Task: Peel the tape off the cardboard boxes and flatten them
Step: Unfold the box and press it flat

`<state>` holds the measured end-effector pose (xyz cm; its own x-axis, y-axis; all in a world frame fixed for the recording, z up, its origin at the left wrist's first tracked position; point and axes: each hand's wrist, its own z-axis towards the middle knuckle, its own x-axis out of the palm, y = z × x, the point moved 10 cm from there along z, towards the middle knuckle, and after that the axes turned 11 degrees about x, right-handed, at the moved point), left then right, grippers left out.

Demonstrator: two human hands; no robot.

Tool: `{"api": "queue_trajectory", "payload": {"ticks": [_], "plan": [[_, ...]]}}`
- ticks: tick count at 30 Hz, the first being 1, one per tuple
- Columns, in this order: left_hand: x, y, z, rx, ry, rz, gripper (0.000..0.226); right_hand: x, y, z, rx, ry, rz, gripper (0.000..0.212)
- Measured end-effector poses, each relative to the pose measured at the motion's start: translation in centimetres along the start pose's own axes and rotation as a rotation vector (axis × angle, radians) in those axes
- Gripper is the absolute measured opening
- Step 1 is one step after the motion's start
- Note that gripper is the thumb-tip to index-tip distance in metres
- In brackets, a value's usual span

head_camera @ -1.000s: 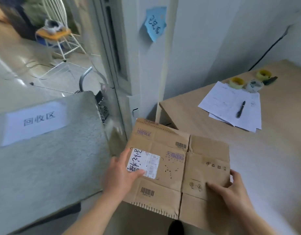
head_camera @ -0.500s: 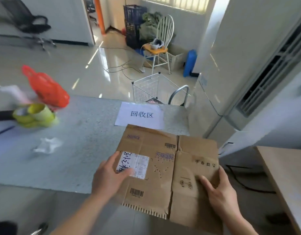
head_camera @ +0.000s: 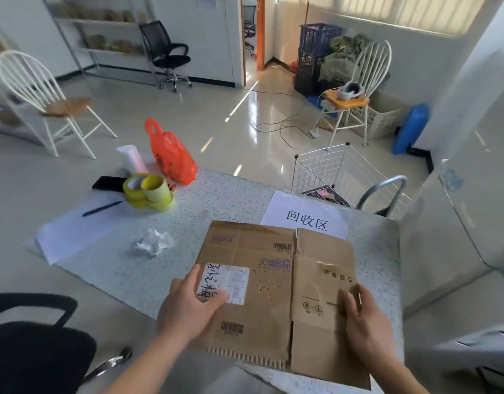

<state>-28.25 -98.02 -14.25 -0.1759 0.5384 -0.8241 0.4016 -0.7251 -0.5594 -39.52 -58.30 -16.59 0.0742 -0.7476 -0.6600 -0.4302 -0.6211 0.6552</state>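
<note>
Lying flat over the near right part of a speckled grey table (head_camera: 165, 268), the flattened cardboard box (head_camera: 276, 294) shows its printed face upward, with barcodes, purple lettering and a white shipping label (head_camera: 230, 284) on its left half; its serrated near edge reaches past the table's near side; the left hand (head_camera: 188, 305) holds the box at its left edge, thumb laid across the label on top and fingers out of sight, seemingly beneath the board; the right hand (head_camera: 364, 317) rests on the right panel with fingers loosely bent over the surface, and whether it clamps the edge or merely presses cannot be told; the far edge of the box overlaps a white paper sign (head_camera: 307, 220) printed with three dark characters; to the left of the box lies a crumpled white wad (head_camera: 154, 241), apart from it; farther left sit stacked yellow tape rolls (head_camera: 148, 191), an orange plastic bag (head_camera: 171, 155) behind them, and white sheets (head_camera: 74, 231) with a dark pen (head_camera: 101, 209) lying on them; beyond the table's far right corner stands a white wire basket (head_camera: 330, 172); a black chair (head_camera: 32, 342) fills the near left corner.
</note>
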Motion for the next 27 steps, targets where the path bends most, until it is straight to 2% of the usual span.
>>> {"api": "queue_trajectory", "payload": {"ticks": [3, 6, 10, 13, 18, 23, 25, 27], "plan": [[-0.5, 0.9, 2.0, -0.030, 0.023, 0.042, 0.111, 1.5, 2.6, 0.6, -0.031, 0.000, -0.047, 0.050], [-1.0, 1.9, 6.0, -0.031, 0.049, 0.092, 0.110, 3.6, 5.6, 1.8, -0.080, 0.037, -0.047, 0.076], [-1.4, 3.1, 13.8, -0.003, 0.079, 0.188, 0.103, 7.6, 9.9, 4.5, -0.158, 0.062, -0.054, 0.081], [-1.4, 3.4, 20.4, 0.049, 0.122, 0.254, 0.098, 10.8, 11.2, 8.0, -0.035, 0.023, -0.185, 0.089], [-0.1, 4.5, 29.9, 0.105, 0.196, 0.315, 0.097, 15.4, 14.7, 12.5, 0.015, -0.026, -0.293, 0.076], [1.4, 5.2, 35.7, 0.150, 0.189, 0.284, 0.103, 18.5, 17.5, 16.2, -0.014, -0.115, -0.265, 0.058], [2.9, 5.8, 36.9, 0.159, 0.231, 0.291, 0.101, 20.8, 18.2, 17.3, -0.045, -0.087, -0.294, 0.054], [5.6, 6.5, 36.8, 0.182, 0.351, 0.302, 0.102, 24.2, 17.8, 17.6, -0.052, 0.012, -0.412, 0.066]]}}
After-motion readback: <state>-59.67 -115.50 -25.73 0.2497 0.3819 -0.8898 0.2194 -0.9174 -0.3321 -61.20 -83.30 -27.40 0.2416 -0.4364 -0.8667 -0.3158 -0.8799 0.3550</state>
